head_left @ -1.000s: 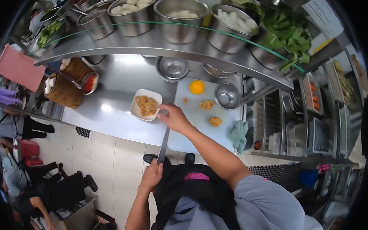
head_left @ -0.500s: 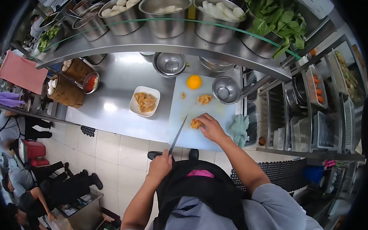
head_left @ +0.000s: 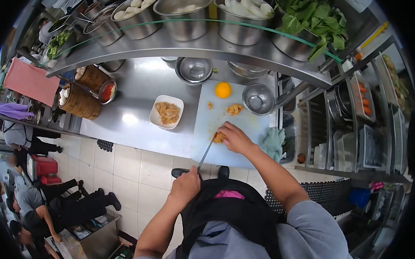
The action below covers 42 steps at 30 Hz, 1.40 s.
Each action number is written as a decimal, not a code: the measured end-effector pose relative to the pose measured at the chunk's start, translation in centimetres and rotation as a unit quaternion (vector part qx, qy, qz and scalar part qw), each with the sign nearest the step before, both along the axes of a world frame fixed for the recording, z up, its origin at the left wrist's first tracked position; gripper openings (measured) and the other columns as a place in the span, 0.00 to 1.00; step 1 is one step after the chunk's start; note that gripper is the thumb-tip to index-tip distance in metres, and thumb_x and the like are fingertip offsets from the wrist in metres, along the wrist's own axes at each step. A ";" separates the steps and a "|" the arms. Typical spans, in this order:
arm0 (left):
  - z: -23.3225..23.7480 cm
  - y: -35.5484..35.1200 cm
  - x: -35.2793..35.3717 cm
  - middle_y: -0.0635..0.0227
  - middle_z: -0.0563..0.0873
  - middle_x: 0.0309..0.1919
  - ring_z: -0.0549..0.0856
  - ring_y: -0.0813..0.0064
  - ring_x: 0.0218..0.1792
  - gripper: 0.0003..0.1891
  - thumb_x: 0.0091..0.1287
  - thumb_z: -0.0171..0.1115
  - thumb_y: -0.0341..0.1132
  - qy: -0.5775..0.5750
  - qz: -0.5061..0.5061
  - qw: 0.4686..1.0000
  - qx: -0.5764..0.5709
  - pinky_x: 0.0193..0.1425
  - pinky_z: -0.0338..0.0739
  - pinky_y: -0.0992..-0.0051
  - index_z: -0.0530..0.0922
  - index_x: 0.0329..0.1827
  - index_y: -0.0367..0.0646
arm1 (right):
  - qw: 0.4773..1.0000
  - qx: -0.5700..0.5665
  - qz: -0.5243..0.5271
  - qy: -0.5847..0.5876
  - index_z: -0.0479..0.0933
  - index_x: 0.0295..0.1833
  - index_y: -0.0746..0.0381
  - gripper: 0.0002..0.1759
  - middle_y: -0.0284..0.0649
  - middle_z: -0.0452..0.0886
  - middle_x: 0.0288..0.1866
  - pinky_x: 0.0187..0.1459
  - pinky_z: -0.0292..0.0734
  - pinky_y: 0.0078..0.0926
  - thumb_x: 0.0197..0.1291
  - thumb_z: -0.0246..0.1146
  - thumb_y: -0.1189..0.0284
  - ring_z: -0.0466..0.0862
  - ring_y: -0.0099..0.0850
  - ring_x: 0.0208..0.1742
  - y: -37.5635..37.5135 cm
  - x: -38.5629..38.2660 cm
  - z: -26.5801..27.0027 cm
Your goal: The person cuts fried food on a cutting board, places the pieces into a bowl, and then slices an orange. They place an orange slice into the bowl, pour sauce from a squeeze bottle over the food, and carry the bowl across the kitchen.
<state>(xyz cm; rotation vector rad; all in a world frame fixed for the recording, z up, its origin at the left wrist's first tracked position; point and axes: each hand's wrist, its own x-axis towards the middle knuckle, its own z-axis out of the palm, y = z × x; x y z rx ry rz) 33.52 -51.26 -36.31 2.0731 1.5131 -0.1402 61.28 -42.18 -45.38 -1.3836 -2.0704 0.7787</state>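
A knife (head_left: 206, 151) is held by its handle in my left hand (head_left: 186, 186), at the front edge of the counter. Its tip meets a piece of orange-brown food (head_left: 219, 138) on the pale cutting board (head_left: 254, 127). My right hand (head_left: 234, 137) presses its closed fingers on that piece. Farther back on the board lie a second food pile (head_left: 234, 109), a small scrap (head_left: 210, 105) and a round orange item (head_left: 223, 90). Left of the board, a white square bowl (head_left: 179, 102) holds more of the same food.
Metal bowls (head_left: 258, 99) stand by the board, with a green cloth (head_left: 273, 144) at its right. Steamer baskets (head_left: 80, 103) sit at the left. Overhead, a shelf (head_left: 187, 54) carries pots and leafy greens (head_left: 314, 23). Several people (head_left: 72, 211) are at lower left.
The knife has moved right, its tip now at the food piece under my right hand. My left hand has shifted slightly right and down. The whole view has shifted a little.
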 end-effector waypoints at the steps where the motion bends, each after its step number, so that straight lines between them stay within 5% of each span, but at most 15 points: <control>1: -0.4 0.2 0.1 0.40 0.89 0.29 0.91 0.37 0.34 0.10 0.77 0.57 0.36 -0.001 -0.001 1.000 0.000 0.40 0.87 0.42 0.73 0.49 0.38 | 1.000 -0.017 0.010 0.000 0.81 0.58 0.62 0.24 0.44 0.78 0.56 0.62 0.80 0.43 0.53 0.68 0.83 0.82 0.49 0.60 0.3 0.1 -0.1; 11: -9.0 1.7 3.1 0.39 0.89 0.30 0.90 0.34 0.35 0.11 0.78 0.54 0.37 -0.035 0.047 0.998 0.014 0.42 0.85 0.38 0.71 0.52 0.37 | 0.999 -0.034 0.034 0.002 0.80 0.55 0.61 0.20 0.44 0.79 0.56 0.62 0.80 0.44 0.55 0.68 0.82 0.83 0.49 0.61 1.1 0.6 -0.5; 22: 1.5 2.0 0.5 0.36 0.88 0.31 0.89 0.30 0.37 0.12 0.79 0.53 0.37 -0.015 -0.007 0.997 -0.071 0.44 0.85 0.38 0.72 0.52 0.35 | 1.000 -0.016 0.007 0.007 0.78 0.57 0.61 0.23 0.44 0.78 0.55 0.54 0.84 0.41 0.55 0.71 0.82 0.85 0.47 0.53 0.2 1.0 -0.4; 29: -7.1 1.6 3.2 0.35 0.88 0.31 0.89 0.31 0.37 0.12 0.79 0.55 0.37 -0.080 0.025 0.996 -0.015 0.43 0.85 0.39 0.71 0.51 0.35 | 0.997 -0.064 0.033 0.006 0.78 0.55 0.60 0.20 0.44 0.78 0.56 0.60 0.82 0.44 0.56 0.71 0.81 0.84 0.50 0.58 1.1 1.2 -0.3; 32: -9.0 1.9 4.6 0.35 0.88 0.30 0.89 0.32 0.36 0.12 0.79 0.56 0.38 -0.072 0.058 0.996 0.000 0.42 0.84 0.38 0.71 0.51 0.35 | 0.999 -0.022 0.042 0.003 0.78 0.55 0.62 0.21 0.44 0.78 0.54 0.52 0.85 0.40 0.56 0.71 0.83 0.86 0.46 0.51 1.1 1.1 -0.4; 42: 0.0 1.6 1.4 0.37 0.88 0.30 0.90 0.33 0.36 0.12 0.79 0.54 0.37 -0.026 -0.002 0.999 -0.024 0.44 0.86 0.40 0.72 0.52 0.35 | 0.999 -0.027 -0.018 0.035 0.77 0.50 0.62 0.17 0.45 0.78 0.52 0.52 0.84 0.44 0.55 0.73 0.79 0.85 0.50 0.50 -0.1 1.2 -1.7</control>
